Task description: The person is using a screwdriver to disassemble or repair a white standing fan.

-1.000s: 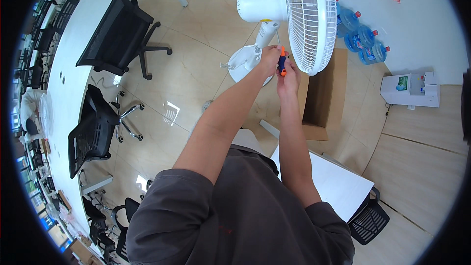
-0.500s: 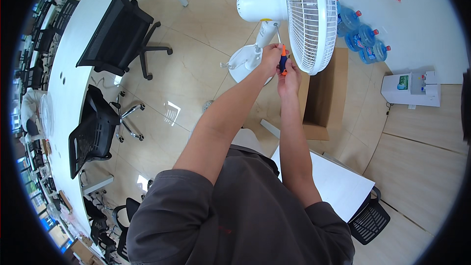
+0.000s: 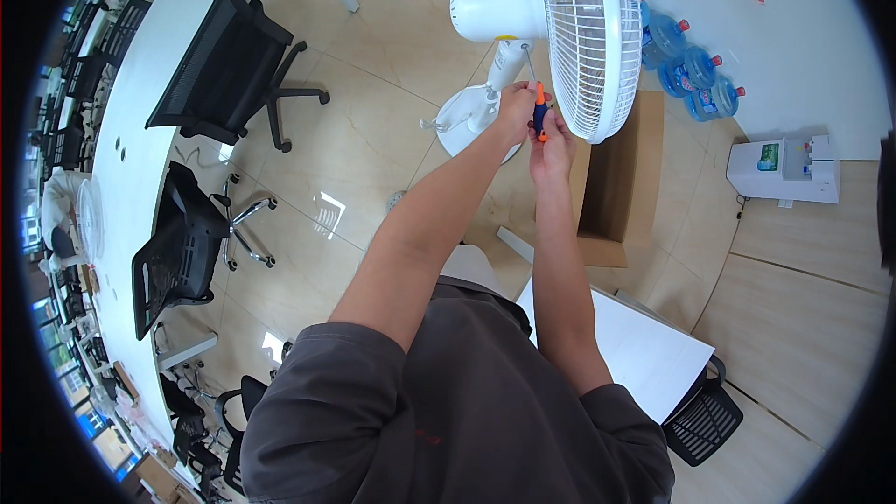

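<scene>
Clasping screwdriver (image 3: 540, 112): left grip (image 3: 516, 110), right grip (image 3: 553, 145) | fan (image 3: 571, 37) on tiled floor (image 3: 383, 84) | carton (image 3: 638, 177) nearby

Tiled floor (image 3: 373, 103); on it, white fan (image 3: 513, 7), cardboard box (image 3: 639, 177), chairs (image 3: 219, 56)

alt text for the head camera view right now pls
A person's left hand and right hand hold an orange and blue screwdriver, its shaft pointing at the neck of a white fan. An open cardboard box is at right, black office chairs at left.
</scene>
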`<state>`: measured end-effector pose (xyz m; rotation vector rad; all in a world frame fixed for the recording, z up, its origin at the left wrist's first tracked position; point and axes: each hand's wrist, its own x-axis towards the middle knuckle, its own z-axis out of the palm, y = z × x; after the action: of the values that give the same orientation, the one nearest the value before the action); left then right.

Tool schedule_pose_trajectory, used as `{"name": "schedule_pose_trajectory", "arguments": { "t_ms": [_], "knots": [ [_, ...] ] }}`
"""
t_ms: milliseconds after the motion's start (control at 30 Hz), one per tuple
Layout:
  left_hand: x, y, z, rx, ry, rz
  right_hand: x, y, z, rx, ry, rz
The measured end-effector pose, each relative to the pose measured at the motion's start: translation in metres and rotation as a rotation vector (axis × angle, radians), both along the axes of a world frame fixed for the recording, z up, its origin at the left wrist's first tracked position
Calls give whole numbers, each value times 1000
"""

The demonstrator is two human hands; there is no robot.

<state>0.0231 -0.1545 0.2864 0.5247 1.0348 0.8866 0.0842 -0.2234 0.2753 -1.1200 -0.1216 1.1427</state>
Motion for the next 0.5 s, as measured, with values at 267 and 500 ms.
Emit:
{"name": "schedule_pose_trajectory", "arguments": {
  "t_ms": [267, 500],
  "knots": [
    [5, 0, -9, 7, 23, 27, 2, 7, -14, 4, -76, -116],
    [14, 5, -11, -98, 50, 45, 5, 8, -18, 226, 216, -143]
  ]
}}
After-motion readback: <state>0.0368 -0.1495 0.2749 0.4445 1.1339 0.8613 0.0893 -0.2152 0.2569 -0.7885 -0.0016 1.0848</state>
